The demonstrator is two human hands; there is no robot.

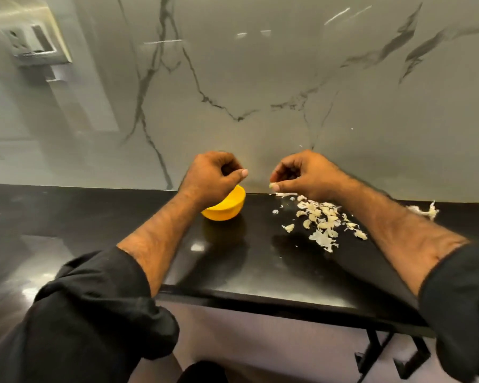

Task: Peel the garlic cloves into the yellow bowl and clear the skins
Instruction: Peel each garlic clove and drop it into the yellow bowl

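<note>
- Black rolled-up sleeves (100, 294) sit nearest the camera, bare forearms reaching forward over the glossy black worktop (260, 272), which runs up to a grey marble-veined wall.
- Small round yellow plastic bowl (228, 207) stands at the back of the worktop, partly under the left wrist; its contents are hidden.
- Heap of pale papery garlic skins (322, 221) lies right of the bowl, under the right forearm.
- Left hand (213, 175) hovers over the bowl, fingers curled; whether it holds a clove I cannot tell.
- Right hand (302, 175) is raised beside it, fingertips pinched, seemingly on a scrap of skin.
- Peeling looks in hand; next, drop any clove into the bowl, then gather the skins.
</note>
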